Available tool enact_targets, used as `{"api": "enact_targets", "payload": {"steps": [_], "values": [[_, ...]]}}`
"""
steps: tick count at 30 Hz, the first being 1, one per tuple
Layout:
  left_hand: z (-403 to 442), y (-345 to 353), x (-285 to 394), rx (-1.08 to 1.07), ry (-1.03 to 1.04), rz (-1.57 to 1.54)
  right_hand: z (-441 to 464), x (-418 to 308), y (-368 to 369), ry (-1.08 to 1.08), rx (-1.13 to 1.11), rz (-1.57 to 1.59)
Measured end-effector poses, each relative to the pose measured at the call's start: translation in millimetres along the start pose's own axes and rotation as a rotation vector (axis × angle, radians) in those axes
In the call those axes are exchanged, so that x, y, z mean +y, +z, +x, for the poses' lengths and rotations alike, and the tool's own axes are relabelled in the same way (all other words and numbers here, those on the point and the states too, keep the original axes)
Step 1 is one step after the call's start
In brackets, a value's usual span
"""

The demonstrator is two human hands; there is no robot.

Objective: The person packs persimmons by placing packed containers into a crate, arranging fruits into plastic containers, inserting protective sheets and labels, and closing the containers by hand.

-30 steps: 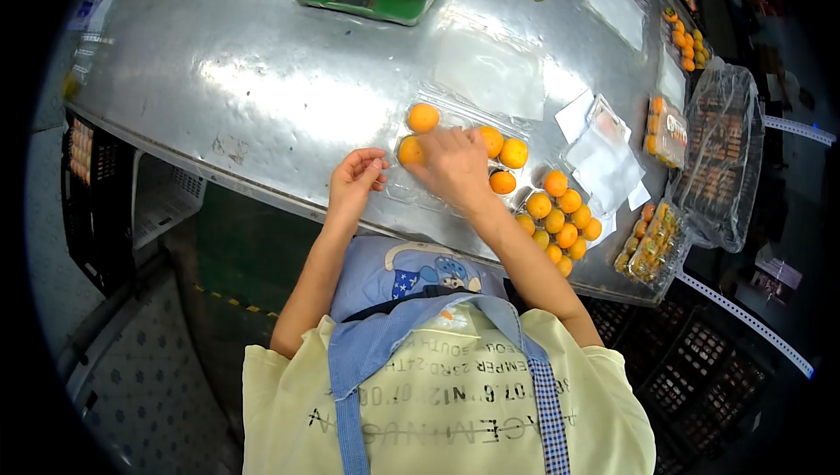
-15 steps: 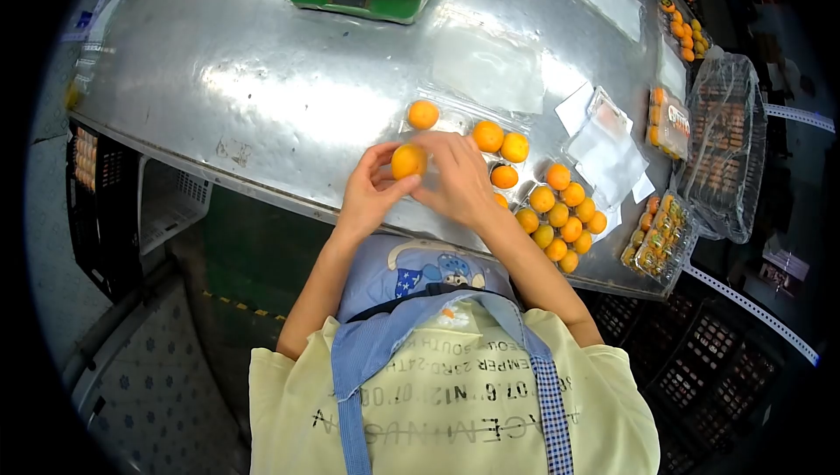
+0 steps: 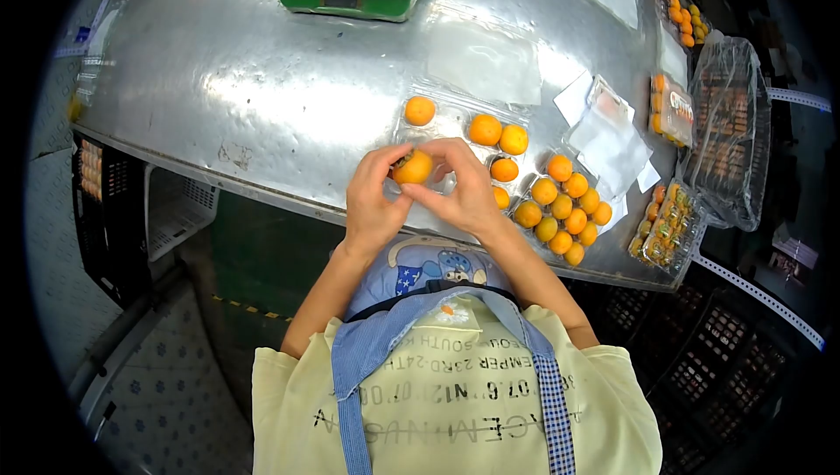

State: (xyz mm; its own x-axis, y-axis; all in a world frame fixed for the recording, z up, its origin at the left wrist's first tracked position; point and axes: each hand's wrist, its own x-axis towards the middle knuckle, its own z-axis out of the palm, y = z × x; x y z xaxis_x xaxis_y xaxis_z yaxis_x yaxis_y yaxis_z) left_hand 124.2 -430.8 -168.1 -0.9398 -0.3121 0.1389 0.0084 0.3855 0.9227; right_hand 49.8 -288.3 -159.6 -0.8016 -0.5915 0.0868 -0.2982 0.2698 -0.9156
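An orange fruit (image 3: pixel 414 168) with a dark leafy top is held between my left hand (image 3: pixel 374 198) and my right hand (image 3: pixel 464 192), above the table's near edge. The fingers of both hands are wrapped round it. Just beyond my hands lies a clear plastic tray (image 3: pixel 451 116) with several orange fruits in its compartments, one (image 3: pixel 420 110) at its upper left and a pair at its upper right. My right hand hides part of this tray. To the right, a pile of orange fruits (image 3: pixel 562 205) sits close together in clear packaging.
A green scale (image 3: pixel 350 0) stands at the far side of the metal table (image 3: pixel 175 64). Clear plastic sheets (image 3: pixel 486 59) lie beyond the tray. White papers (image 3: pixel 604 138), packed fruit (image 3: pixel 671 116) and a plastic-wrapped crate (image 3: pixel 726 134) are at the right. Dark crates (image 3: pixel 717 344) stand below.
The fruit at the tray's left has been picked up and is now between both hands, turned so its leafy top shows. My right hand has moved back from the tray toward my left.
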Motion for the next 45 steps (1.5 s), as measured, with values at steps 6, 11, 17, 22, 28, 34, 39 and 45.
{"api": "enact_targets", "payload": {"steps": [6, 11, 17, 22, 28, 34, 39, 45], "values": [[-3.5, 7.4, -0.9, -0.155, -0.413, -0.643, 4.1, 9.3, -12.2, 0.38, -0.005, 0.506], [-2.4, 1.5, -6.7, -0.33, -0.668, -1.17, 2.4, 9.1, -19.2, 0.435, -0.026, 0.593], [0.0, -0.5, -5.9, -0.369, -0.754, -1.211, -3.4, 10.2, -20.5, 0.44, 0.003, 0.54], [-2.1, 1.8, -10.0, -0.378, -0.798, -1.247, -4.8, 8.1, -20.6, 0.231, -0.038, 0.311], [-3.6, 1.6, -16.2, -0.448, -0.795, -1.205, -4.5, 5.4, -17.2, 0.304, -0.139, 0.414], [-3.7, -0.3, -15.3, -0.466, -0.826, -1.215, -2.5, 11.4, -21.9, 0.466, -0.175, 0.557], [-5.3, 1.9, -17.9, -0.426, -0.807, -0.992, 2.2, -8.1, -34.8, 0.147, -0.215, -0.013], [-16.8, 21.3, -30.7, -0.322, -0.586, -0.422, -3.3, -10.1, -25.4, -0.054, -0.212, -0.411]]}}
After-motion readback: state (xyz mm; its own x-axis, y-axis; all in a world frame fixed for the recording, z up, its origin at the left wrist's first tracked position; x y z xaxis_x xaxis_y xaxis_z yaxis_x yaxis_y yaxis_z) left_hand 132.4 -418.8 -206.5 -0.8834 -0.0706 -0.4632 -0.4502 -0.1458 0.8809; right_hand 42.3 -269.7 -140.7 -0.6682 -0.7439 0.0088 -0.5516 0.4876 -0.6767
